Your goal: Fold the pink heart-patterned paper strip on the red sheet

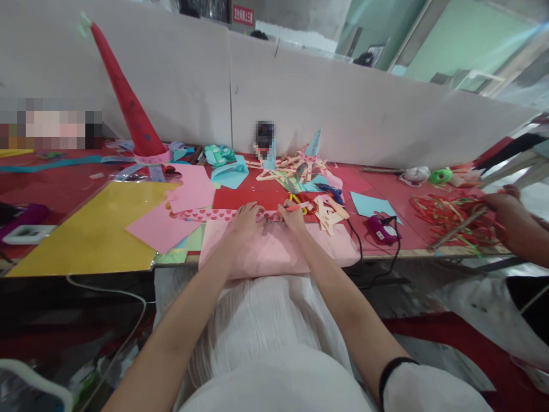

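A pink strip with red hearts point(206, 214) runs across a pink padded surface in front of me. My left hand point(249, 218) rests on the strip, its fingers laid out over it and pressing from above. Close by on the right, my right hand point(292, 216) is closed around a slim orange-pink pen-like stick point(299, 206), near the strip's right end. Its exact kind is too small to make out. Behind both hands is a red sheet point(234, 198). Yellow-handled scissors point(295, 198) and pale paper strips point(329, 213) lie just right of my right hand.
Pink sheets point(195, 189) and a yellow sheet point(103, 220) cover the left side. A tall red cone point(126, 94) stands there. Small blue cones point(313, 143) stand at the back. On the right are a purple device point(384, 230) with a black cable and another person's hand point(504, 209) by red ribbons point(446, 214).
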{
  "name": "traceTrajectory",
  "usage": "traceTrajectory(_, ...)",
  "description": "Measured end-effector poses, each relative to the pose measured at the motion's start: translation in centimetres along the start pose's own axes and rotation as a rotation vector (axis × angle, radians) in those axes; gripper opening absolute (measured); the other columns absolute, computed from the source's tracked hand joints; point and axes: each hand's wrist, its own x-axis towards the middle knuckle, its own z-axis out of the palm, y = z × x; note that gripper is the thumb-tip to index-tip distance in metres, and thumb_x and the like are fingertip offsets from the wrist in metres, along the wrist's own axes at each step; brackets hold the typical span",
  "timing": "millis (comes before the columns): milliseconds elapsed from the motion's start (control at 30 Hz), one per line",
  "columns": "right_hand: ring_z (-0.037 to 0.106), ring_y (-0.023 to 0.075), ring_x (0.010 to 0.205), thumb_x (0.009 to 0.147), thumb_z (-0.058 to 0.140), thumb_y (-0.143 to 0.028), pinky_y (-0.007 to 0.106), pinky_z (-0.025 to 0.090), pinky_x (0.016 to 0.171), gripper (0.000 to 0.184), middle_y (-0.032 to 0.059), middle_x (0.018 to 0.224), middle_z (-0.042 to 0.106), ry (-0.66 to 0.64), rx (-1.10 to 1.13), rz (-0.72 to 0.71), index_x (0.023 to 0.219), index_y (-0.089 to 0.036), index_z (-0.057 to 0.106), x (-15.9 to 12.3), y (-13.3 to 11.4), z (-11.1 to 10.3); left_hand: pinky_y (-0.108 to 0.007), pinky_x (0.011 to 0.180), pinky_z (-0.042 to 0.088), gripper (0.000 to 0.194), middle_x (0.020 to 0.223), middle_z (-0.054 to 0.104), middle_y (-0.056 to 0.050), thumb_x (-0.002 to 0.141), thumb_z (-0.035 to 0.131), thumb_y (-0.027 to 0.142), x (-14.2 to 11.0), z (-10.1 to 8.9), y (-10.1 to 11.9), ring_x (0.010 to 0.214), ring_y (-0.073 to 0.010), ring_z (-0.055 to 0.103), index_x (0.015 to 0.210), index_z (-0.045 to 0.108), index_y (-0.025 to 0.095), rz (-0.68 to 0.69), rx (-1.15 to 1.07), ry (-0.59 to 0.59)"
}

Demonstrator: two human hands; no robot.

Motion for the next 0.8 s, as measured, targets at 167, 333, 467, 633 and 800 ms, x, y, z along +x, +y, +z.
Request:
traceTrajectory(167,0.046,0.0114,0.041,0.069,0.049,-0.029,0.022,0.029,0.043,0.023,-0.0083,0.037,0.036,-0.006,0.02,0.049,0.054,-0.024,0.031,-0.1,-0.3,0.0,-0.04,0.109,0.032,0.027,0.136,0.051,-0.008,0.085,0.055,0.03,0.0,-0.1,0.1,0.128,-0.0239,0.043,0.111,0.059,0.022,-0.018,-0.005,-0.003)
traceTrajectory(333,0.045,0.0106,0.045,0.065,0.049,-0.023,0.022,0.03,0.046,0.025,-0.0079,0.041,0.031,0.06,-0.044,0.029,0.051,-0.024,0.028,-0.1,-1.1,-0.2,-0.04,0.11,0.031,0.028,0.136,0.051,-0.008,0.085,0.055,0.028,0.0,-0.2,0.1,0.129,-0.0236,0.043,0.111,0.059,0.022,-0.013,-0.012,-0.01)
traceTrajectory(467,0.047,0.0116,0.048,0.065,0.049,-0.02,0.023,0.03,0.046,0.027,-0.0069,0.042,0.032,0.094,-0.089,0.047,0.05,-0.023,0.027,-0.1,-1.4,-0.3,-0.039,0.11,0.03,0.028,0.136,0.051,-0.008,0.085,0.054,0.029,0.0,-0.1,0.1,0.13,-0.0235,0.042,0.112,0.059,0.022,-0.009,-0.015,-0.013)
traceTrajectory(633,0.051,0.0118,0.046,0.068,0.047,-0.023,0.021,0.032,0.044,0.022,-0.0077,0.043,0.035,0.093,0.016,0.094,0.055,-0.024,0.029,-0.1,-1.0,-0.3,-0.038,0.11,0.03,0.029,0.136,0.051,-0.009,0.085,0.054,0.03,-0.1,-0.2,0.1,0.131,-0.0233,0.041,0.112,0.058,0.021,-0.005,-0.011,-0.015)
traceTrajectory(800,0.046,0.0107,0.04,0.069,0.047,-0.025,0.021,0.031,0.042,0.021,-0.0094,0.039,0.032,0.063,0.035,0.111,0.057,-0.024,0.029,0.0,-0.7,-0.2,-0.038,0.11,0.031,0.028,0.135,0.052,-0.008,0.085,0.055,0.029,-0.2,-0.3,0.3,0.13,-0.0235,0.042,0.111,0.059,0.022,-0.005,0.003,-0.015)
